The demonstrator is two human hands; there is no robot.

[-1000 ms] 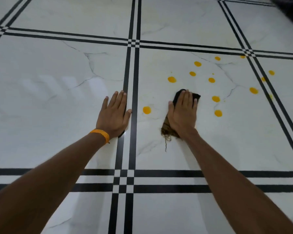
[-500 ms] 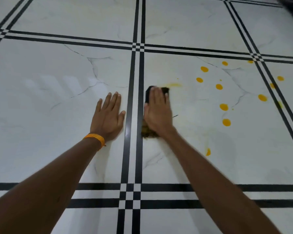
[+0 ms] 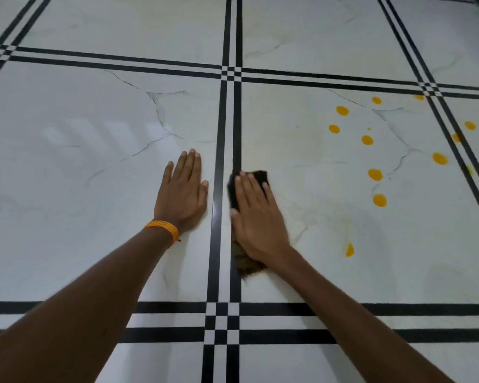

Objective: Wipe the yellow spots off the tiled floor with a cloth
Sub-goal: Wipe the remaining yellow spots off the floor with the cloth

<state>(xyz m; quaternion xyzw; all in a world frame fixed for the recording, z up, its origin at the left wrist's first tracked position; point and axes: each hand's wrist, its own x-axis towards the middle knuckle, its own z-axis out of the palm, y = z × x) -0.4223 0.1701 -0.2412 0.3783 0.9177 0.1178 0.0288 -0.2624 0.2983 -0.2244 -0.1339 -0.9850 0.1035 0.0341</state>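
Floor shows white veined tile, black bands, yellow spots

The only camera rides on my head and looks forward and steeply down at the tiled floor, so I see it from above and slightly behind my arms. The view is wide: several tiles fit in, and their black border lines spread apart toward the bottom edge. My forearms come in from the two bottom corners and meet near the middle, where my left hand and right hand lie close enough to tell each finger. The yellow spots sit right of centre.
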